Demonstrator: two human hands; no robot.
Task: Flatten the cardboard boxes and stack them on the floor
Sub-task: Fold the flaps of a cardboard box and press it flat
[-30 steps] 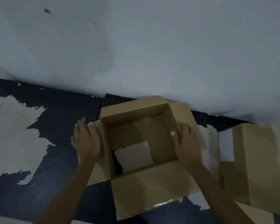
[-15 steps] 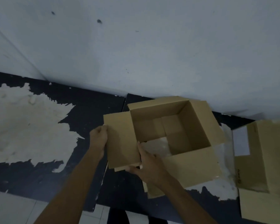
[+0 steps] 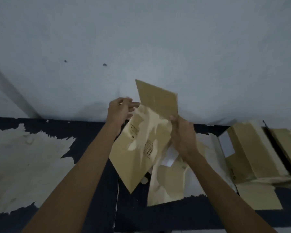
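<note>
A brown cardboard box point(image 3: 141, 148) hangs tilted in the air in front of the wall, its printed outer side toward me and one flap sticking up. My left hand point(image 3: 119, 110) grips its upper left edge, fingers curled. My right hand point(image 3: 181, 135) holds the box's right side just under the raised flap. A lower flap dangles toward the floor at the bottom. A second cardboard box point(image 3: 252, 152) lies on the floor to the right, with its flaps spread out.
A pale grey wall point(image 3: 141, 39) rises straight ahead. The floor point(image 3: 91, 145) is dark with large patches of worn, light surface on the left. A white-tiled strip shows at the bottom edge.
The box has been lifted off the floor and turned over, from open side up to its outer side facing me. Both hands moved up with it and took new holds.
</note>
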